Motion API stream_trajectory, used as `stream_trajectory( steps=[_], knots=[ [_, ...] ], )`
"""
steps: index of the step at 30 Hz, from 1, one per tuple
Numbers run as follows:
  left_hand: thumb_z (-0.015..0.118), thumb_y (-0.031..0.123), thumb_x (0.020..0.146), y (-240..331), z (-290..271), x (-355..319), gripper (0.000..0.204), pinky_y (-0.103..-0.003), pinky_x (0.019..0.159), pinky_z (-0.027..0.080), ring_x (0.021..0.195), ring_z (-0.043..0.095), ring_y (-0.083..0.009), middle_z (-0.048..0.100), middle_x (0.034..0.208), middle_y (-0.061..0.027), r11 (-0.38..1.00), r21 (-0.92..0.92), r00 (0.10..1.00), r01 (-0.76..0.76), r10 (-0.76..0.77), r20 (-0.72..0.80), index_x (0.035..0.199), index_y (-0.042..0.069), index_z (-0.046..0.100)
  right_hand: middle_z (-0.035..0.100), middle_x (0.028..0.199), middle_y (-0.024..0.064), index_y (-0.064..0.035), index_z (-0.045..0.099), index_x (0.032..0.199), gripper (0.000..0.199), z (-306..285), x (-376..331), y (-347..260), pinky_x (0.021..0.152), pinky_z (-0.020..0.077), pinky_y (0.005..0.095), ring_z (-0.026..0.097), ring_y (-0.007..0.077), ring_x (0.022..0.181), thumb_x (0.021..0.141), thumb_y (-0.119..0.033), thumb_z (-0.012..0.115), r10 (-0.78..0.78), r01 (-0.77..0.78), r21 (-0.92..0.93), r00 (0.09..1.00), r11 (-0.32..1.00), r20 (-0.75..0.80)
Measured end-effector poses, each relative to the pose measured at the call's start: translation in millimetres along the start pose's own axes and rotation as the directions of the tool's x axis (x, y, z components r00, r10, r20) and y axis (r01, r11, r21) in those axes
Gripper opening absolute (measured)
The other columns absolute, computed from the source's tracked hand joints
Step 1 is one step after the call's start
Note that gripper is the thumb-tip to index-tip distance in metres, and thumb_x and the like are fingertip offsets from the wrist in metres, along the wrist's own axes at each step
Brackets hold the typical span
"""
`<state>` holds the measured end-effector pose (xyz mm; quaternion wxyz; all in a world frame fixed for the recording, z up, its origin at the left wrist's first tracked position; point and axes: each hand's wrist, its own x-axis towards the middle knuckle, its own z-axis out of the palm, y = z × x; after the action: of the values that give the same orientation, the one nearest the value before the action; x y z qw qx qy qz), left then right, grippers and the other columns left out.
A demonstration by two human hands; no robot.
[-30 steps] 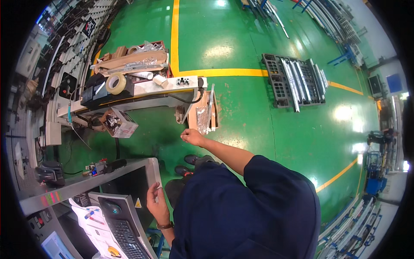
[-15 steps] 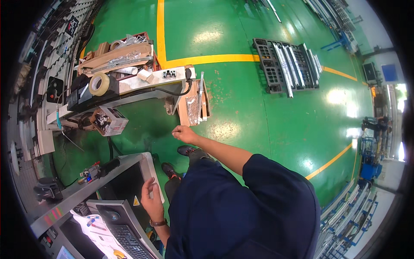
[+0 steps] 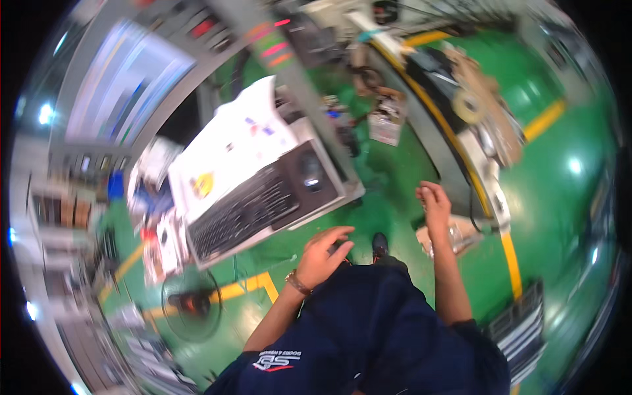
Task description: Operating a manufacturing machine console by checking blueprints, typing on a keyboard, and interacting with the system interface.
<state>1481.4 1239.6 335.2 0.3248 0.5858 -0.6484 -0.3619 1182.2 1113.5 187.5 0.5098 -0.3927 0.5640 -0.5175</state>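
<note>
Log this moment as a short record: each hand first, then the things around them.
Left hand: open, nothing visible in it, just off the edge of the pale tray
Right hand: fingers curled, blurred; whether it holds anything is unclear
Nearest the right hand: long bench; contact cannot be told
On the tray: black keyboard; dark mouse on a black pad
Behind the keyboard: white paper, with a yellow item
Upper left: lit screen
On the bench: tape roll
</note>
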Motion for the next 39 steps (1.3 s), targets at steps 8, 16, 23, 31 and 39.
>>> stream_trajectory(
  steps=[8,16,23,31,39],
  knots=[
    [0.076,0.007,0.095,-59,-125,-83,0.029,-0.038,0.089,0.058,0.1,0.075,-0.0287,0.078,0.114,-0.0137,0.995,-0.078,0.813,0.064,-0.097,-0.574,0.124,0.004,0.075,0.076,0.108,0.0083,0.0023,0.071,0.123,0.02,203,-33,-121,0.094,0.0547,0.0291,0.07,0.0145,0.102,0.109,-0.008,0.06,-0.349,0.411,-0.066,0.839,0.909,0.418],
    [0.077,0.013,0.094,-178,-278,-78,0.038,-0.046,0.106,0.049,0.12,0.064,-0.0379,0.072,0.124,-0.0178,0.931,0.232,0.501,0.282,0.064,-0.863,0.13,0.003,0.071,0.07,0.127,0.0198,-0.0049,0.067,0.135,0.043,405,-71,-116,0.103,0.0546,0.0461,0.068,0.0395,0.118,0.098,-0.026,0.074,-0.305,0.703,-0.245,0.559,0.667,0.771],
    [0.087,0.024,0.082,-294,-377,-43,0.075,-0.05,0.113,0.047,0.13,0.06,-0.0474,0.064,0.139,-0.0296,0.782,0.267,0.518,0.563,-0.082,-0.852,0.144,-0.006,0.057,0.062,0.14,0.0208,-0.009,0.061,0.147,0.066,560,-95,-53,0.117,0.0395,0.0535,0.055,0.0415,0.135,0.086,-0.028,0.08,-0.467,0.904,-0.038,0.256,0.426,0.847],
    [0.084,0.021,0.078,-336,-381,-45,0.068,-0.053,0.099,0.054,0.111,0.068,-0.0501,0.07,0.12,-0.032,0.732,0.255,0.53,0.632,-0.167,-0.832,0.135,-0.007,0.057,0.061,0.12,0.0147,-0.0101,0.06,0.135,0.061,529,-57,-64,0.097,0.0415,0.0484,0.058,0.0351,0.117,0.08,-0.026,0.082,-0.502,0.924,-0.182,0.34,0.338,0.795],
    [0.067,0.042,0.106,-220,-345,-34,0.052,-0.053,0.1,0.055,0.11,0.069,-0.0457,0.071,0.126,-0.0286,0.629,0.345,0.431,0.697,0.018,-0.902,0.126,-0.005,0.072,0.062,0.115,0.0171,-0.0038,0.065,0.118,0.041,502,5,-68,0.101,0.039,0.0504,0.057,0.0357,0.114,0.08,-0.02,0.073,-0.599,0.876,-0.337,0.482,0.345,0.639]
  ],
)
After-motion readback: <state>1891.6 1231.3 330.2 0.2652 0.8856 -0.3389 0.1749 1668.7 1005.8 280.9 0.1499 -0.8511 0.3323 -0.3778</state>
